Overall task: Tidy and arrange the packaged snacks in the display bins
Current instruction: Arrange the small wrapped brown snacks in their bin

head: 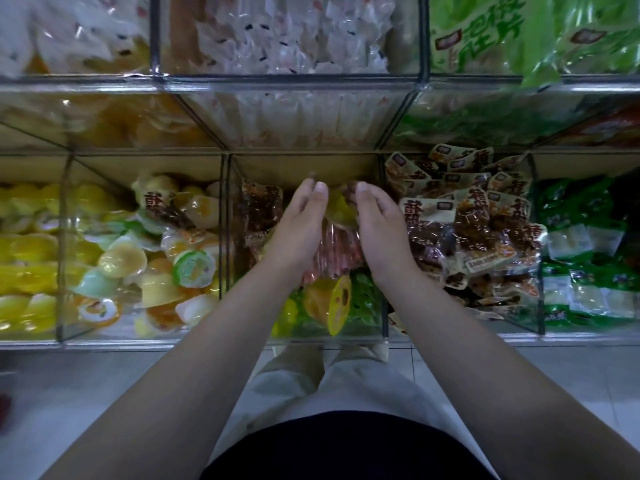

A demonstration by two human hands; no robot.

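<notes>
A row of clear bins stands along the front edge of a display shelf. The middle bin (301, 336) holds a mix: dark brown packs (259, 209) at its back left corner, red-striped packs (332, 251) in the middle, and an orange jelly cup (329, 299) with a yellow lid beside green packs (363, 296) against the front wall. The bin to its left (145, 157) is heaped with jelly cups (173, 265) in yellow, green and orange; the bin to its right (450, 329) is piled above its rim with brown-and-beige packs (467, 216). At the right end of the shelf lie green-and-white packs (588, 265), and at the left end blurred yellow items (27, 254). The upper row holds white packets (284, 32) in the middle and big green bags (519, 36) at the right.

Below the shelf edge are pale floor tiles (519, 375); the person's light trousers (311, 382) show there too.

Both forearms reach forward over the front wall into the middle bin. The left hand (301, 216) and right hand (381, 220) face each other near the bin's back wall, thumbs up; they grip a translucent yellow pack (341, 209) between them, fingers curled round its far side.
</notes>
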